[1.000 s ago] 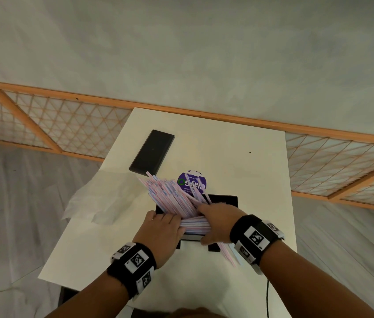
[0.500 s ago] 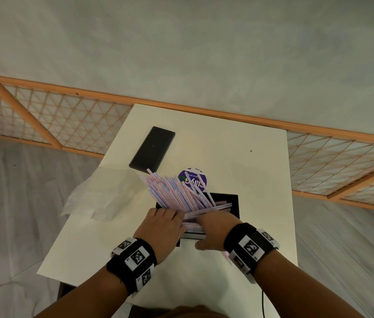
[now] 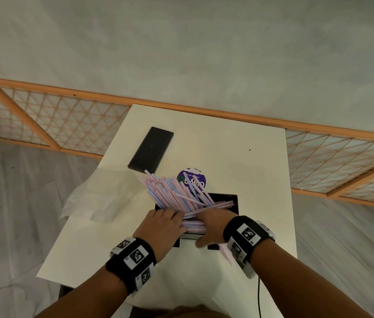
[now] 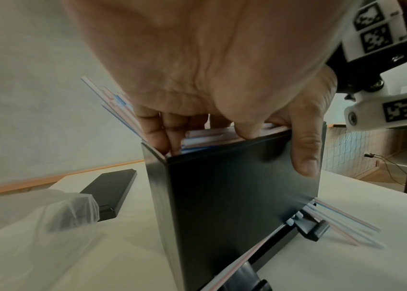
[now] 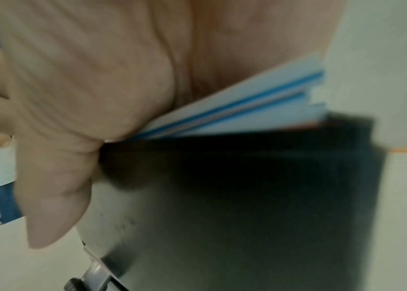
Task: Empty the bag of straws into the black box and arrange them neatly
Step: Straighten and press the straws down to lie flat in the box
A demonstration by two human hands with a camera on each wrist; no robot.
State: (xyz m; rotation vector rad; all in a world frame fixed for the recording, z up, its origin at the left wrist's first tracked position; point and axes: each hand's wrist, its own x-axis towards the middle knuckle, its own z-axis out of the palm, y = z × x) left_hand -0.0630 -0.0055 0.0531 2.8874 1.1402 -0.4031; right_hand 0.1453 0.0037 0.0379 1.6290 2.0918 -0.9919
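**Both hands on the straws at the box's mouth**

The white rectangular surface (image 3: 238,157) carries everything in front of me. The crumpled clear plastic bag (image 3: 94,198) lies at its left edge, partly hanging over. The tall open-topped black box (image 3: 227,199) stands near me in the middle, and the flat black rectangular lid (image 3: 151,148) lies farther off to the left. A round purple sticker (image 3: 191,179) sits just behind the box. The pink-and-blue striped paper straws (image 3: 172,191) fan out of the box toward the far left; a few poke from its base on the near right. My left hand (image 3: 162,228) rests on the box's left rim, fingers curled down onto the straws. My right hand (image 3: 211,228) presses on the straws from the right, thumb down the box's near face.
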